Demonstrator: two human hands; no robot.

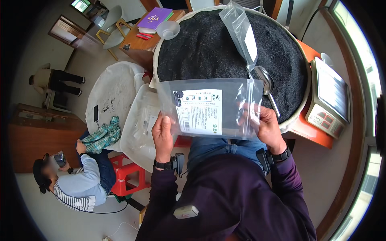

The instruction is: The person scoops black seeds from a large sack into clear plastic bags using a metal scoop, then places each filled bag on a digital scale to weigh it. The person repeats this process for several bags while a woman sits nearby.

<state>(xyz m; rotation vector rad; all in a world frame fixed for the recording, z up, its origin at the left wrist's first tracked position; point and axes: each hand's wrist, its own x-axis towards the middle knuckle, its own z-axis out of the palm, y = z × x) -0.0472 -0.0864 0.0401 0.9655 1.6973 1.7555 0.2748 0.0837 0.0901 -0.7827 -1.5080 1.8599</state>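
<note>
Between my two hands is a clear plastic zip pouch with a white printed label, held flat and turned sideways. My left hand pinches its left edge, thumb on top. At the zip end on the right, my right hand grips the pouch, with some fingers showing through the film. Beyond it lies a wide, cloth-lined round container full of small black seeds. A metal scoop rests on the seeds, close to my right hand. Another clear bag lies on the seeds farther back.
At right stands a digital scale. A white bowl sits by the container's rim, near a purple booklet. Left are a translucent tub and a cloth-covered round tray. A seated person holds a plaid cloth; another person stands farther off.
</note>
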